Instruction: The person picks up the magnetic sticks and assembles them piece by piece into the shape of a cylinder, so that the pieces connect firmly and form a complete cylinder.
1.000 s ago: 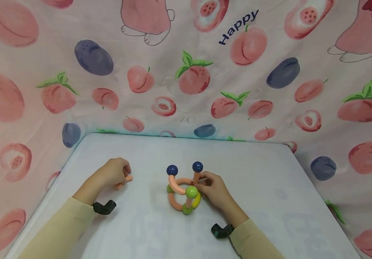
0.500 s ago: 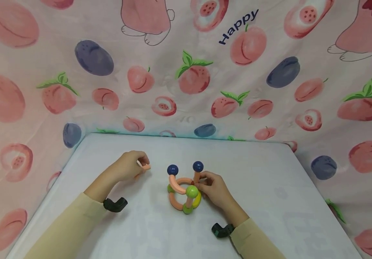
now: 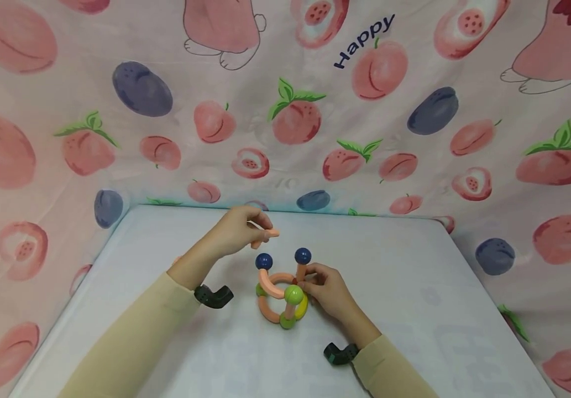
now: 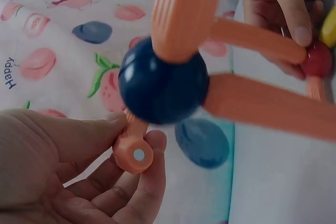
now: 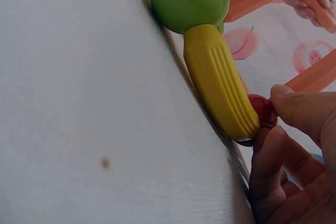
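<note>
In the head view a magnetic ball-and-rod construction stands on the table, its ring of curved orange rods carrying upright rods. Two blue balls and a green ball top it. My left hand pinches a loose curved orange magnetic rod between thumb and fingers, raised behind the construction; a pale magnet shows at its end. My right hand grips the red ball low on the construction's right side, where a yellow curved rod joins it. Its other fingers curl below the ball.
A small orange piece peeks out from behind the left wrist. The white table meets a fruit-printed cloth at its back and sides. Black wrist cameras sit on both arms.
My left hand has risen from the table's left side and moved right and back, carrying the curved orange rod behind the construction. The right hand and the construction have stayed in place.
</note>
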A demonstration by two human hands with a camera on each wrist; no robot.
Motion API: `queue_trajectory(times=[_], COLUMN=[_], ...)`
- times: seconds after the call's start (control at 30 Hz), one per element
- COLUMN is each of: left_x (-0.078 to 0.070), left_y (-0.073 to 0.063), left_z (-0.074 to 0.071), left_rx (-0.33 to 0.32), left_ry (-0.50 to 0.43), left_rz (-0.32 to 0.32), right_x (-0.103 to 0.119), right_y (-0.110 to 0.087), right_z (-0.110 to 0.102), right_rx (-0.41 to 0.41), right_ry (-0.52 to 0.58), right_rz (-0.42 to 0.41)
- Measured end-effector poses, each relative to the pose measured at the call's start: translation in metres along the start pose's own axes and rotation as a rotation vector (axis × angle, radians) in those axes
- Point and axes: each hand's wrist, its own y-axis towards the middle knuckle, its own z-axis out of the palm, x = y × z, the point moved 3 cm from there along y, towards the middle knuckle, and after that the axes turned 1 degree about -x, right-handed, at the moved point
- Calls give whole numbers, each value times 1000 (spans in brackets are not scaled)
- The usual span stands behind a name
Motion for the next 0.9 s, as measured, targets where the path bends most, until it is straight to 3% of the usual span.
queue_trajectory(times=[0.17, 0.37, 0.9], left_x=[-8, -5, -4], left_y=[7, 9, 6], left_z=[16, 28, 31], left_rx=[50, 107, 146], left_ry=[-77, -70, -116], left_rz=[16, 12, 7], right_x=[0, 0, 0], right_y=[0, 0, 1], right_z=[0, 1, 1], right_rx=[3, 6, -2], right_ry=[4, 5, 0], right_rz=[7, 13, -3])
